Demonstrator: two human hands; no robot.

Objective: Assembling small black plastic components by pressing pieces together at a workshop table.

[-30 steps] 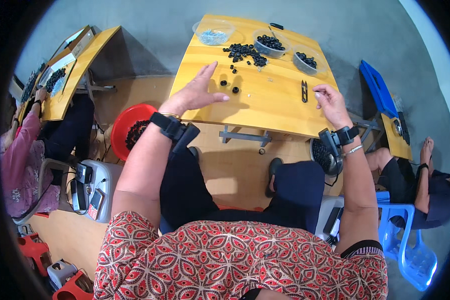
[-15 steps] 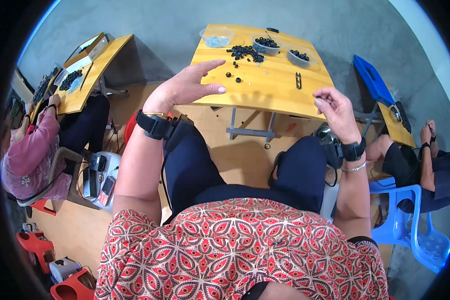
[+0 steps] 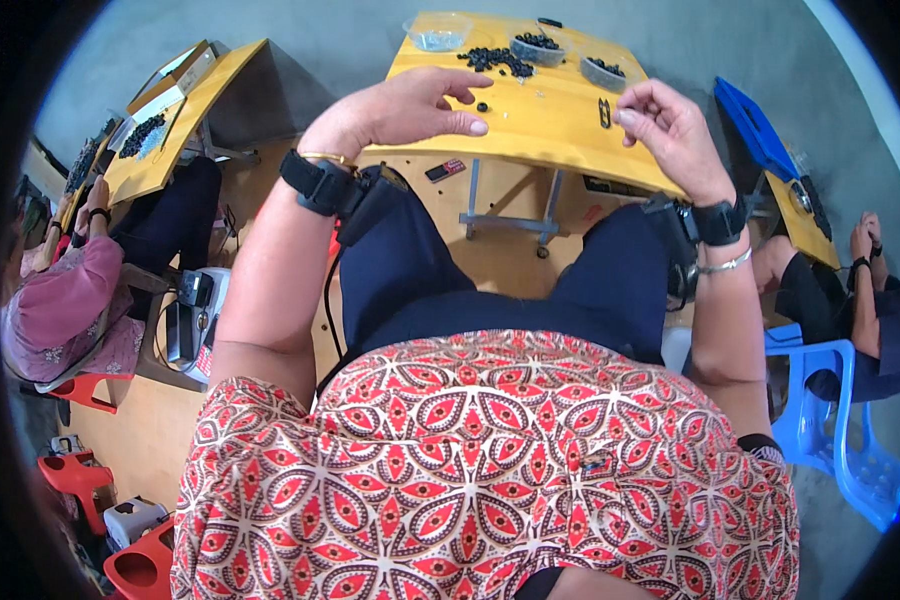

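My left hand point(image 3: 410, 108) hovers above the near left part of the yellow wooden table point(image 3: 540, 138). Its fingers are stretched toward the right and it holds nothing. A single black bead point(image 3: 482, 106) lies just past its fingertips. Near the table's right edge my right hand point(image 3: 675, 140) is raised, thumb and forefinger pinched together. A tiny dark spot shows at that pinch, too small to name. Black thread snips point(image 3: 604, 113) lie just left of the right hand. Farther back is a loose heap of black beads point(image 3: 495, 60).
Along the back stand a clear tub point(image 3: 411, 32) with pale bluish pieces and two clear tubs point(image 3: 538, 58) of black beads. A phone-like device point(image 3: 445, 170) lies on the floor. Other people sit left and right, near side tables; a blue chair point(image 3: 838, 370) stands at right.
The whole view has shifted, so the table appears higher in the picture. Both hands also appear higher; the left stays outstretched and the right stays pinched.
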